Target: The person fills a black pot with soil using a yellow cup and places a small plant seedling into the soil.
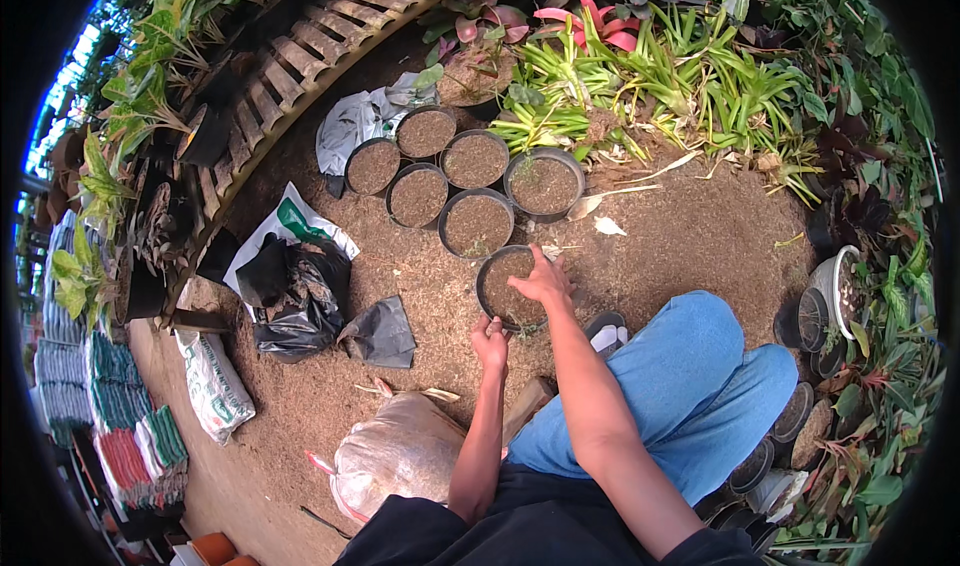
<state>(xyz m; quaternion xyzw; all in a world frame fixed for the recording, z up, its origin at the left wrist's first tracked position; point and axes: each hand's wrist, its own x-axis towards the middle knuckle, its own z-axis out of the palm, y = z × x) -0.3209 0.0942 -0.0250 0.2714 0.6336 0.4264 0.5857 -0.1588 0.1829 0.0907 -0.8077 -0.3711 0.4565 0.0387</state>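
Observation:
A round black plastic pot of brown soil (504, 285) stands on the ground before me, a little greenery at its near right edge. My left hand (490, 339) is at its near left rim, with fingers curled against the rim. Spread over the pot's right side is my right hand (544, 277), its fingertips near the far rim and the thumb over the soil. Whether either hand grips the pot is hard to tell. Just beyond stands a similar soil-filled pot (477, 225), with a larger one (544, 183) to its right and several more behind.
A black plastic bag (307, 300) and a dark plastic piece (382, 332) lie left. A full sack (397, 453) sits near my left forearm. Uprooted green plants (675, 78) lie at the back. A slatted bench (289, 71) curves along the left; empty-looking pots (812, 318) stand right.

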